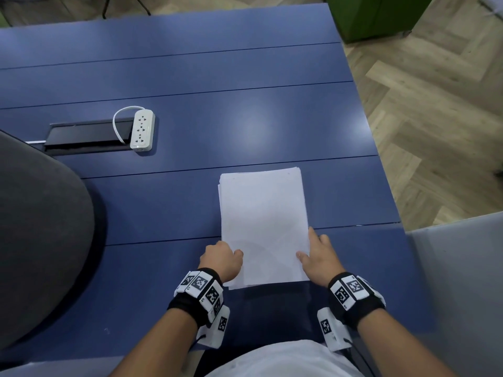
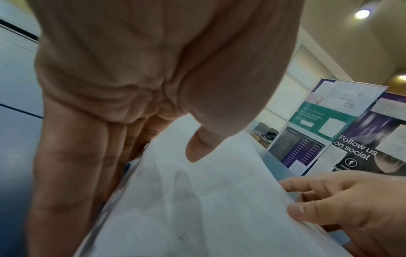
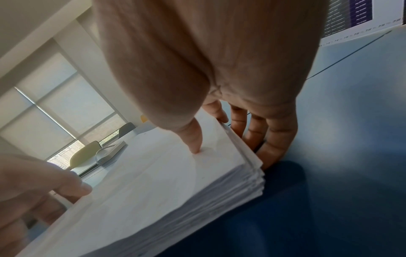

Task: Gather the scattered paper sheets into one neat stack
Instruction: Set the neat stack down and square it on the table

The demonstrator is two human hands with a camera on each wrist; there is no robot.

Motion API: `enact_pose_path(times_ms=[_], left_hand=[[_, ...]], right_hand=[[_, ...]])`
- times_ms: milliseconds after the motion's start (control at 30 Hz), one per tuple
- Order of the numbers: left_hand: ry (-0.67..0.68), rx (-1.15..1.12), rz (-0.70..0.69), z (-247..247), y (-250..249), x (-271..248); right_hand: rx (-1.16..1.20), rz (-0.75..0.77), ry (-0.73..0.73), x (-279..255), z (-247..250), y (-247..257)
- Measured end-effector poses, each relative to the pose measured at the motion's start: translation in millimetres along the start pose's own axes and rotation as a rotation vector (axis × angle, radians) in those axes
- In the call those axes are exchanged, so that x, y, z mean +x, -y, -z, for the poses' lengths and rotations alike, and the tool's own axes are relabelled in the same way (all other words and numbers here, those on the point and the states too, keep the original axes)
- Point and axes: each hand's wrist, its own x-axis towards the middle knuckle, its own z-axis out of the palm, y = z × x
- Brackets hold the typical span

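Now 1 paper stack (image 1: 263,227) on table (image 1: 190,191); 2 hands, left hand (image 1: 221,258) and right hand (image 1: 319,257), fingers clamped on edges.

Overall light: even indoor brightness in all three views, somewhat dim in the head view.
Sources: two round ceiling lamps (image 2: 362,13) glowed in the left wrist view; pale blinded windows (image 3: 54,111) lit the right wrist view.
Glare: soft pale patches lay on the dark blue panelled table (image 1: 253,126).
Shadows: a dark shadow fell on the table in front of the white paper stack (image 1: 264,227).
Blur: both wrist views were soft; the left hand (image 2: 153,69) and right hand (image 3: 219,60) filled them, out of focus.
Distortion: table lines bowed toward the edges of the head view.
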Motion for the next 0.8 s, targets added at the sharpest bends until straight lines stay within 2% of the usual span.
enact_pose_path(times_ms=[600, 700, 800], left_hand=[[0.024, -0.045, 0.032, -8, 1, -8], [-0.018, -0.006, 0.051, 4, -3, -2], [-0.103, -0.061, 0.056, 27, -15, 14]], right_hand=[[-0.056, 0.002, 0.032, -5, 8, 4], [-0.053, -0.02, 0.016, -4, 17, 11], [-0.05, -0.017, -0.053, 10, 35, 28]])
